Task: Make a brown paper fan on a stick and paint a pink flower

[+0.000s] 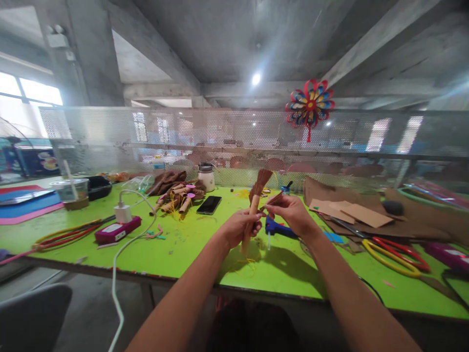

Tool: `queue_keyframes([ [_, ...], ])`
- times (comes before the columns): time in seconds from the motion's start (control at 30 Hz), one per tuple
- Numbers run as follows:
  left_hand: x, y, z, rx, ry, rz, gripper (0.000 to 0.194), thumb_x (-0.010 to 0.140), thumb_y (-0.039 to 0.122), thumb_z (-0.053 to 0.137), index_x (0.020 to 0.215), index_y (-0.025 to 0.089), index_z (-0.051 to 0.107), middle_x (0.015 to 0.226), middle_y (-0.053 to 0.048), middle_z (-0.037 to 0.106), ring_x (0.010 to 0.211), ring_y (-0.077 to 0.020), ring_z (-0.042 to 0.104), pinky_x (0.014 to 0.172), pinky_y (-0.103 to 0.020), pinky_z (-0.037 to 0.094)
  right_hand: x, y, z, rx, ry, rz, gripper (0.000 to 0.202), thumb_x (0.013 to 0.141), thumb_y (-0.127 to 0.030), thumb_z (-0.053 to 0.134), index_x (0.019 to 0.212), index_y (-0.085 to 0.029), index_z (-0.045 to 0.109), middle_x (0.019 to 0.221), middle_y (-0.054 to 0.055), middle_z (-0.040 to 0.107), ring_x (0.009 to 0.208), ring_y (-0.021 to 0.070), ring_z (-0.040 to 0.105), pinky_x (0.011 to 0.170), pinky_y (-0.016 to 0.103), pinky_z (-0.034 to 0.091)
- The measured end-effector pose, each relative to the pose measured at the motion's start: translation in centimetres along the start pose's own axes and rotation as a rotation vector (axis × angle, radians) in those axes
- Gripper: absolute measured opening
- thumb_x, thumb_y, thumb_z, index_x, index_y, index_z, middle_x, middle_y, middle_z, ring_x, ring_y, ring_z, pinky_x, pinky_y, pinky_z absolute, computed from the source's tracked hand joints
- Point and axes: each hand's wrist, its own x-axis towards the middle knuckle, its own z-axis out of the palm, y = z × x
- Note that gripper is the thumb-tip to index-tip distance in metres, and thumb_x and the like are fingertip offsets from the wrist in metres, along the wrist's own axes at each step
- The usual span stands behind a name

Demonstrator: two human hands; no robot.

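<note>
A brown roll (253,205) with a flared top is tilting slightly over the green table (198,244), the left hand (238,227) gripping it. The right hand (291,211) is pinching a brown strip (274,198) just beside it. A blue glue gun (281,230) is lying nearby.

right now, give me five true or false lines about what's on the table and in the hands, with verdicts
1. The left hand holds a brown paper roll. True.
2. The phone is in the right hand. False: it lies on the green table, and that hand pinches a brown paper piece.
3. A jar with a dark lid stands beyond the phone. True.
4. The white plug is on the floor. False: it stands on the purple box, on the table.
5. A colourful flower shows higher in the picture than both hands. True.
</note>
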Motion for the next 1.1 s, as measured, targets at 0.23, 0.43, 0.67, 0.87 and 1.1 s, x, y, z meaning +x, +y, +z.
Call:
queue_keyframes([
  [0.23,0.2,-0.4,0.7,0.149,-0.01,0.046,0.025,0.071,0.026,0.067,0.089,0.013,0.055,0.058,0.001,0.057,0.048,-0.0075,0.05,0.047,-0.019,0.033,0.3,0.5,-0.5,-0.031,-0.004,0.013,0.026,0.062,-0.037,0.081,0.071,-0.016,0.07,0.058,0.001,0.063,0.051,0.0115,0.053,0.053,0.029,0.043],
  [0.43,-0.2,-0.2,1.0,0.21,0.025,0.077,0.034,0.073,0.027,0.067,0.098,0.016,0.048,0.058,0.002,0.058,0.046,-0.0079,0.05,0.045,-0.019,0.032,0.4,0.8,-0.7,-0.074,-0.008,-0.006,0.026,0.063,-0.038,0.081,0.073,-0.016,0.071,0.057,0.001,0.063,0.051,0.012,0.053,0.052,0.029,0.044],
  [0.67,-0.1,-0.4,1.1,0.252,0.034,0.093,0.031,0.075,0.026,0.066,0.098,0.016,0.049,0.058,0.002,0.057,0.047,-0.0081,0.051,0.046,-0.019,0.033,0.4,1.0,-1.0,-0.109,-0.007,-0.009,0.026,0.064,-0.039,0.08,0.074,-0.017,0.071,0.059,0.001,0.063,0.053,0.0125,0.053,0.053,0.029,0.045],
  [0.87,-0.3,-0.3,1.3,0.267,0.051,0.077,0.027,0.078,0.022,0.063,0.101,0.015,0.05,0.058,0.002,0.058,0.047,-0.0077,0.051,0.046,-0.018,0.034,0.4,0.9,-0.8,-0.12,-0.006,-0.006,0.024,0.065,-0.039,0.079,0.072,-0.018,0.071,0.057,0.0,0.061,0.05,0.0116,0.051,0.05,0.028,0.041],
  [1.1,-0.1,-0.5,1.1,0.261,0.033,0.082,0.031,0.076,0.025,0.067,0.101,0.015,0.052,0.059,0.002,0.057,0.047,-0.0075,0.052,0.046,-0.017,0.033,0.4,0.8,-0.7,-0.157,0.008,0.0,0.028,0.062,-0.041,0.08,0.071,-0.016,0.071,0.056,0.0,0.06,0.048,0.011,0.048,0.048,0.028,0.039],
])
